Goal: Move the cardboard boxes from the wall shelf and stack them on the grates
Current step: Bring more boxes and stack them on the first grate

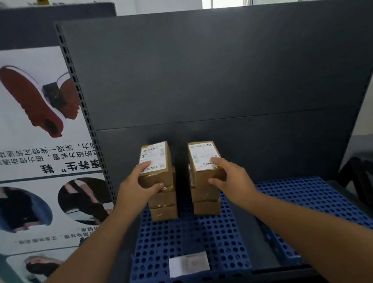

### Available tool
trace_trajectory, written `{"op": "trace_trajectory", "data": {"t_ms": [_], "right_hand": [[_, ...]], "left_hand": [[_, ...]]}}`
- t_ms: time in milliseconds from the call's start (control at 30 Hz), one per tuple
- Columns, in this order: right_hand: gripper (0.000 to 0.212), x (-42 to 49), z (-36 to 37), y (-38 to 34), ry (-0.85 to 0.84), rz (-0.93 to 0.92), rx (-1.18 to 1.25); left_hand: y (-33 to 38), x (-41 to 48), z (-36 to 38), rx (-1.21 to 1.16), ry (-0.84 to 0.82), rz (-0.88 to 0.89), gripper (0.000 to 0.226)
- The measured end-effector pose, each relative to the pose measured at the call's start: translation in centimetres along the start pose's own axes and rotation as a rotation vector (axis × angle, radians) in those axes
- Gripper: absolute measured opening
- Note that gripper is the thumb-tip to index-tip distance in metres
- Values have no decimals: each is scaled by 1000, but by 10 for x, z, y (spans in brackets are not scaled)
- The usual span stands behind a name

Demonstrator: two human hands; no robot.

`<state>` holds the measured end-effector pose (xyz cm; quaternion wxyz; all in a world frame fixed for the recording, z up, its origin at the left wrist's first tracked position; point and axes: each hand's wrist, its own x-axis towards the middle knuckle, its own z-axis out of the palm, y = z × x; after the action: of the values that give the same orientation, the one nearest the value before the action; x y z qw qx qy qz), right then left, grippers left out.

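Note:
Two stacks of small brown cardboard boxes stand side by side at the back of a blue perforated grate point(185, 238). My left hand point(136, 187) grips the top box of the left stack point(160, 167), thumb on its front face, fingers over its white label. My right hand point(231, 175) grips the top box of the right stack point(204, 163) the same way. Beneath each held box sit lower boxes, the left ones point(163, 207) and the right ones point(206, 202).
A second blue grate point(315, 202) lies to the right. A white paper label point(188, 264) rests on the front of the first grate. The dark grey shelf back panel point(218, 68) rises behind the stacks. A shoe poster point(23, 141) stands at left.

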<state>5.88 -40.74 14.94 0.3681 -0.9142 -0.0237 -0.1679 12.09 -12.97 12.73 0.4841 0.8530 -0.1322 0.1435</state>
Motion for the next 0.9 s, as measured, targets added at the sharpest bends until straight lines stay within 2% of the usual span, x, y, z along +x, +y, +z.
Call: {"op": "trace_trajectory", "data": {"t_ms": [300,467,633,767,900], "right_hand": [[62,23,25,24,-25,95,-46],[68,21,24,26,-39,94,6],[96,17,31,31,-46,161,282],[111,9,49,51,-80,264,419],[101,7,68,68,-111,277,436]], "left_hand": [[-28,17,20,63,-62,-50,73],[-26,14,21,54,-63,-56,94],[-32,4,23,-171,26,-165,127],[-54,-3,30,-256,-7,-234,127],[-73,-6,40,-304,-46,-244,113]]}}
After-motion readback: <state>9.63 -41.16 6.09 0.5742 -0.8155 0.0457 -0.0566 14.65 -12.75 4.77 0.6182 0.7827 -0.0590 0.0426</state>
